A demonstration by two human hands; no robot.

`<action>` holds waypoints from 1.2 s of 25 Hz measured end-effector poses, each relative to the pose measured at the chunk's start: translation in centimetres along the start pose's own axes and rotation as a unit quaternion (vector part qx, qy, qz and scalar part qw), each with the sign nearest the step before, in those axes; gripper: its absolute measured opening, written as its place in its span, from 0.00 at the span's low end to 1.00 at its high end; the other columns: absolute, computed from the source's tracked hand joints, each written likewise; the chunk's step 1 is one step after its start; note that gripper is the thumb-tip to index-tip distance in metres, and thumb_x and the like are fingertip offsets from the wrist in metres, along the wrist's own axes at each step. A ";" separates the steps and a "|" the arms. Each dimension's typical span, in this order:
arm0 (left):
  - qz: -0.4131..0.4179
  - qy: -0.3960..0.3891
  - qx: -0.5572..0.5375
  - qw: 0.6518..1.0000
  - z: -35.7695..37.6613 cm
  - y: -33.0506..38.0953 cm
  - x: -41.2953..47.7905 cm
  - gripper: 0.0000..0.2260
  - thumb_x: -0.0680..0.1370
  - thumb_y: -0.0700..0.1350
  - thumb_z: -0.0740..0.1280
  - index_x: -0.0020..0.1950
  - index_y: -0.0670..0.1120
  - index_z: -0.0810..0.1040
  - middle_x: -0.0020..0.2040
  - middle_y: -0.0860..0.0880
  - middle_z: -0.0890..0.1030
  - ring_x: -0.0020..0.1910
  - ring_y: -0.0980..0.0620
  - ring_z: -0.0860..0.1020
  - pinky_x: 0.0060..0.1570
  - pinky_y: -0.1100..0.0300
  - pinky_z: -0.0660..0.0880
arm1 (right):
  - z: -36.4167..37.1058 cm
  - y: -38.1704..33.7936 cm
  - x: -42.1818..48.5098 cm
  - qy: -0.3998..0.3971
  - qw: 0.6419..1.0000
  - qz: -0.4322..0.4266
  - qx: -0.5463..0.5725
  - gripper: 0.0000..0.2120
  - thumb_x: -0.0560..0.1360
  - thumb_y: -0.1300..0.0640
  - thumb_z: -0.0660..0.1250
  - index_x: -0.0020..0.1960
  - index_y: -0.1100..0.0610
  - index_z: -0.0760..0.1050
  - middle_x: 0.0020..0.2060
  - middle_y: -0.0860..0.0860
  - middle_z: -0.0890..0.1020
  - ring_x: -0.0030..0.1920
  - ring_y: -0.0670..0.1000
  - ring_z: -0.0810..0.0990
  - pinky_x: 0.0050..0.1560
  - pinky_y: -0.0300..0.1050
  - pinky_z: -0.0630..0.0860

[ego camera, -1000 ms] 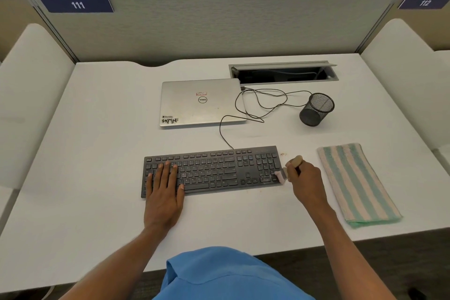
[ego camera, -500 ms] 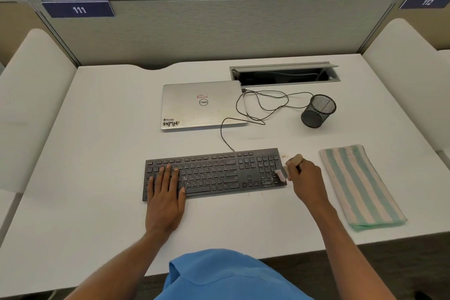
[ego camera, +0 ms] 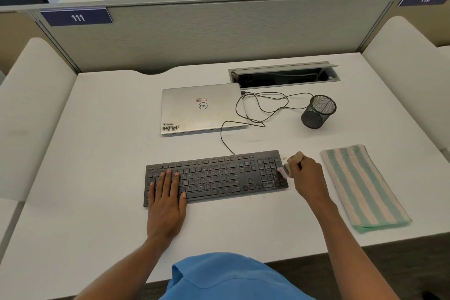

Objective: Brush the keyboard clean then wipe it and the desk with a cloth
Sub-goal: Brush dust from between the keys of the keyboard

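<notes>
A black keyboard (ego camera: pixel 219 176) lies across the middle of the white desk (ego camera: pixel 97 153). My left hand (ego camera: pixel 166 202) rests flat on its left end with straight fingers on the keys. My right hand (ego camera: pixel 305 178) grips a small brush (ego camera: pixel 283 172) with a wooden handle; its pale pink bristles touch the number pad at the keyboard's right end. A folded cloth (ego camera: pixel 362 187) with green and cream stripes lies on the desk just right of my right hand. A few crumbs sit by the keyboard's far right corner.
A shut silver laptop (ego camera: pixel 202 109) lies behind the keyboard, with a looped black cable (ego camera: pixel 263 109) beside it. A black mesh pen cup (ego camera: pixel 317 111) stands at the back right. An open cable hatch (ego camera: pixel 282 75) sits near the grey partition.
My right hand and the brush have shifted slightly up along the keyboard's right edge. My left hand stays on the keys. The camera tilted a little.
</notes>
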State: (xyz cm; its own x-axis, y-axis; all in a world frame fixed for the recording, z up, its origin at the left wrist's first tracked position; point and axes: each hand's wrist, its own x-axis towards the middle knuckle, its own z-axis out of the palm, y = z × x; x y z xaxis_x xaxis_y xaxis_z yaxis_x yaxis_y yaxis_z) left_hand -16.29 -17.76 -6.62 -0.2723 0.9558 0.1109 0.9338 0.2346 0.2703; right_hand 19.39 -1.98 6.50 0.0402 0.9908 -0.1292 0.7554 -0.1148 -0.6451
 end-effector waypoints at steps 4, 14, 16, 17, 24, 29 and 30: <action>0.002 0.002 0.000 1.000 0.0 0.0 0.0 0.29 0.86 0.55 0.50 0.86 0.46 0.59 0.86 0.46 0.57 0.86 0.47 0.52 0.83 0.39 0.51 | 0.3 0.0 -0.5 0.006 0.999 0.002 0.037 0.14 0.83 0.57 0.59 0.42 0.58 0.76 0.33 0.49 0.82 0.34 0.43 0.80 0.34 0.39 0.73; 0.000 -0.002 0.004 1.000 0.0 0.2 0.2 0.29 0.85 0.55 0.51 0.85 0.46 0.60 0.86 0.46 0.58 0.86 0.47 0.53 0.83 0.40 0.50 | 0.2 0.3 0.5 0.019 1.000 0.005 -0.006 0.21 0.86 0.52 0.53 0.39 0.57 0.76 0.32 0.50 0.82 0.34 0.53 0.80 0.35 0.48 0.74; -0.002 -0.002 0.003 1.000 -0.1 0.2 0.2 0.29 0.85 0.54 0.51 0.85 0.46 0.59 0.86 0.46 0.58 0.86 0.47 0.52 0.83 0.40 0.50 | 0.4 -0.1 0.2 0.007 1.000 -0.002 -0.016 0.20 0.86 0.54 0.54 0.39 0.56 0.75 0.31 0.48 0.81 0.34 0.52 0.80 0.31 0.43 0.69; -0.001 -0.003 0.003 1.000 -0.1 0.1 0.2 0.29 0.85 0.54 0.51 0.86 0.46 0.59 0.86 0.46 0.57 0.86 0.47 0.52 0.83 0.40 0.50 | 0.5 -0.2 -0.1 -0.002 0.999 0.005 -0.035 0.23 0.86 0.53 0.52 0.36 0.56 0.74 0.29 0.47 0.79 0.32 0.51 0.78 0.30 0.41 0.66; 0.002 0.001 -0.002 1.000 0.0 0.1 0.1 0.29 0.86 0.55 0.50 0.86 0.46 0.59 0.86 0.46 0.58 0.86 0.47 0.52 0.83 0.39 0.50 | 0.8 -0.6 0.3 0.014 0.999 -0.021 -0.045 0.21 0.86 0.50 0.53 0.41 0.59 0.76 0.34 0.54 0.82 0.34 0.54 0.80 0.34 0.47 0.74; 0.001 0.000 -0.001 1.000 0.0 0.1 0.1 0.29 0.85 0.55 0.49 0.86 0.46 0.58 0.86 0.46 0.57 0.86 0.47 0.52 0.83 0.40 0.50 | 1.6 -0.3 -0.9 -0.008 0.999 -0.016 -0.029 0.24 0.86 0.49 0.50 0.37 0.58 0.73 0.31 0.48 0.80 0.31 0.49 0.78 0.29 0.40 0.67; 0.000 0.000 -0.001 1.000 0.0 0.1 0.1 0.29 0.85 0.55 0.49 0.86 0.46 0.58 0.86 0.46 0.57 0.86 0.47 0.52 0.83 0.40 0.50 | 1.7 0.2 -1.3 -0.003 1.000 -0.011 -0.029 0.26 0.86 0.49 0.49 0.35 0.57 0.73 0.30 0.47 0.79 0.30 0.48 0.77 0.29 0.40 0.67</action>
State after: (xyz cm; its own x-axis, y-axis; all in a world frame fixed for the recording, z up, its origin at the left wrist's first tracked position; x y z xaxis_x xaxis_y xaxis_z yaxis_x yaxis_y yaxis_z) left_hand -16.24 -17.69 -6.56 -0.2716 0.9559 0.1119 0.9335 0.2333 0.2723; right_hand 18.40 -3.45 5.23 0.0195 0.9927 -0.1192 0.7923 -0.0881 -0.6037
